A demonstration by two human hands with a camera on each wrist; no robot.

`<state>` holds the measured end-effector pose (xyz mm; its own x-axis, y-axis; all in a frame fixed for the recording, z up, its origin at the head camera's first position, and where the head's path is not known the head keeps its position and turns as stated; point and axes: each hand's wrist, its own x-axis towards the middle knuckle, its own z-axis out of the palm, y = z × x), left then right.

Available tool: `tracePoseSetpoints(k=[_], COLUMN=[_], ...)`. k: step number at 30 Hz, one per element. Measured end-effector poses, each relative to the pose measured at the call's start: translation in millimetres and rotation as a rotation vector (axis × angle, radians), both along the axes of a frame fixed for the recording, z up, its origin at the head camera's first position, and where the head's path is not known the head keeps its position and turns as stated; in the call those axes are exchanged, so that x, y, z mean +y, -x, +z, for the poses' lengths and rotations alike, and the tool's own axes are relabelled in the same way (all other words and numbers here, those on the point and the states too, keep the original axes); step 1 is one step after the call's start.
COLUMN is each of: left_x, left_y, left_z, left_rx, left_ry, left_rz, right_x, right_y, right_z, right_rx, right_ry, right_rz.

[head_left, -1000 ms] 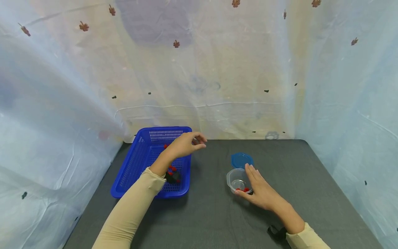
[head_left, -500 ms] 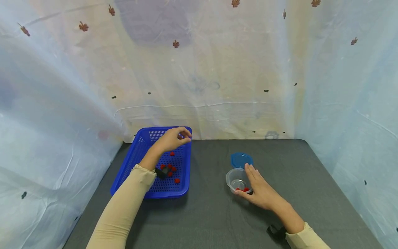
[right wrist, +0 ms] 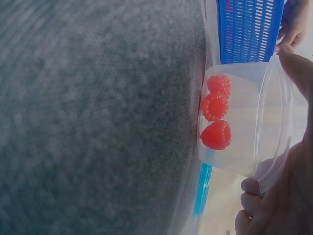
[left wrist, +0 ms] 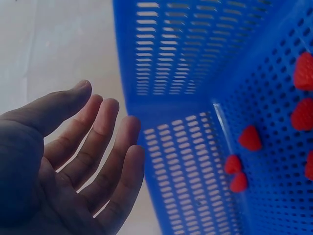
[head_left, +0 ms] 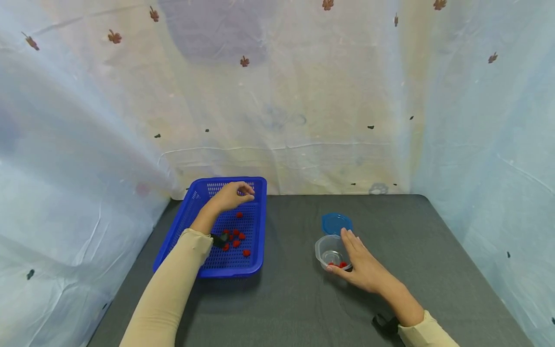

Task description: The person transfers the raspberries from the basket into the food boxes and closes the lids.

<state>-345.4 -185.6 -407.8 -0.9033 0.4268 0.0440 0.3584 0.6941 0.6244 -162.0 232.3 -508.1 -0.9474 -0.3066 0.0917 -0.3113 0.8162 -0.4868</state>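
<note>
My left hand is over the far part of a blue perforated basket, fingers loosely bent, nothing in it. In the left wrist view, its palm shows beside the basket wall. Several red raspberries lie scattered on the basket floor. On the right, a small clear plastic container stands upright on the table. My right hand holds it at the rim, thumb on the near side and fingers on the far side. Three raspberries rest on its bottom in the right wrist view.
A blue lid lies just behind the container. Dark grey cloth covers the table. A pale patterned sheet hangs behind and along both sides. Black straps sit at both wrists.
My left hand has moved left from beyond the basket's right edge to over its inside, uncovering more raspberries. The right hand and container have stayed put.
</note>
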Motion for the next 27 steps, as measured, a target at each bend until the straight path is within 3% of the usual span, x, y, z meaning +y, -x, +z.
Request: tracePoseSetpoints(k=[9, 27], left_x=[-11.2, -22.8], left_y=[10.6, 14.1], left_z=[-15.5, -40.4], left_rx=[-0.030, -0.078], left_ry=[0.039, 0.073], left_rz=[0.046, 0.081], right_x=[-0.4, 0.4], right_y=[0.6, 1.3], right_z=[0.3, -1.6], right_rx=[-0.026, -0.013], right_ry=[0.002, 0.000], right_rz=[-0.008, -0.006])
